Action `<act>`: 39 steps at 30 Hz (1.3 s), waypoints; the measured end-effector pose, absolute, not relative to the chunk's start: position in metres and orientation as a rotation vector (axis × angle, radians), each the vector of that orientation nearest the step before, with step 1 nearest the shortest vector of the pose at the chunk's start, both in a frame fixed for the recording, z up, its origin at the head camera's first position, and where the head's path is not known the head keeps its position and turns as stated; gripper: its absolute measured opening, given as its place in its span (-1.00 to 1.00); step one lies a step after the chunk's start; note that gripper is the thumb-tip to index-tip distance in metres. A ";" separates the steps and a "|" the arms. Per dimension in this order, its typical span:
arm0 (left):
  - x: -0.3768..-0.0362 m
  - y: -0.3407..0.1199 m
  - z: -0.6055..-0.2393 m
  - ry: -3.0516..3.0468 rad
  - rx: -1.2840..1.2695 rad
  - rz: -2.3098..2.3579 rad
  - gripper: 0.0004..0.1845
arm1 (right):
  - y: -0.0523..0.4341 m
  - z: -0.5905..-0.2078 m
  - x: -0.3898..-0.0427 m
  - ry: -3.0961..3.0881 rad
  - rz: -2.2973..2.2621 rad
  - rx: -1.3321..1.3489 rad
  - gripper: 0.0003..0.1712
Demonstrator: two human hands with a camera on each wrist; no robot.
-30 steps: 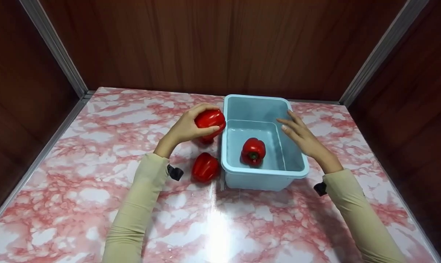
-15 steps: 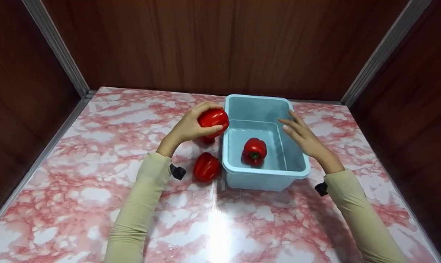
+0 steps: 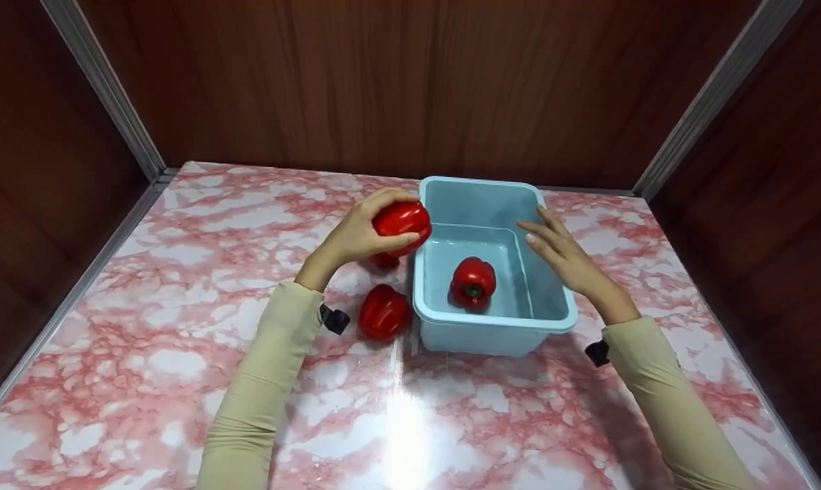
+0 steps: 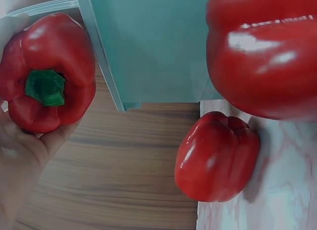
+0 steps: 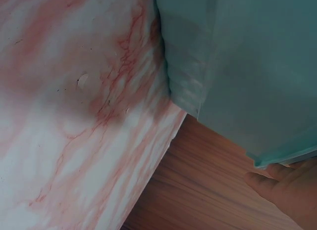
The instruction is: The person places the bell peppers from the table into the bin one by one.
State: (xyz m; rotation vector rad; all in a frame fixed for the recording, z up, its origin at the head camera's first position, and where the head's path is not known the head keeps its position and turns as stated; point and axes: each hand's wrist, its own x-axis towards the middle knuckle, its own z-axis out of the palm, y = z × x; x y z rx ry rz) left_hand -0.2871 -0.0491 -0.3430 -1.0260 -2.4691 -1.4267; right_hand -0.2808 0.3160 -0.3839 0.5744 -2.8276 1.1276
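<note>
Fingers [image 3: 390,239] of the left hand [image 3: 352,235] are being curled round a red pepper [image 3: 402,219], held just above the left rim of the light blue tub [image 3: 495,327]; the right hand [image 3: 563,255] is being rested, fingers straight, on the right rim. A second pepper [image 3: 473,282] is lying inside, a third pepper [image 3: 383,312] on the bench [image 3: 145,354].

From the left wrist, the held pepper [image 4: 47,86] is being shown stem-on, against the palm.

From the right wrist, one fingertip [image 5: 265,183] is being seen under the tub's rim [image 5: 282,158].
</note>
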 end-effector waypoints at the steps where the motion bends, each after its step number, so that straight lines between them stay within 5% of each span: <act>1: -0.290 -0.049 -0.346 -2.467 -1.028 -1.429 -0.39 | 0.316 -0.384 -0.281 -2.829 1.128 0.573 -0.44; 8: -0.314 -0.050 -0.368 -2.458 -1.021 -1.413 -0.37 | 0.317 -0.384 -0.281 -2.835 1.131 0.577 -0.43; 39: -0.316 -0.042 -0.362 -2.430 -1.068 -1.386 -0.39 | 0.304 -0.363 -0.264 -2.842 1.151 0.603 -0.50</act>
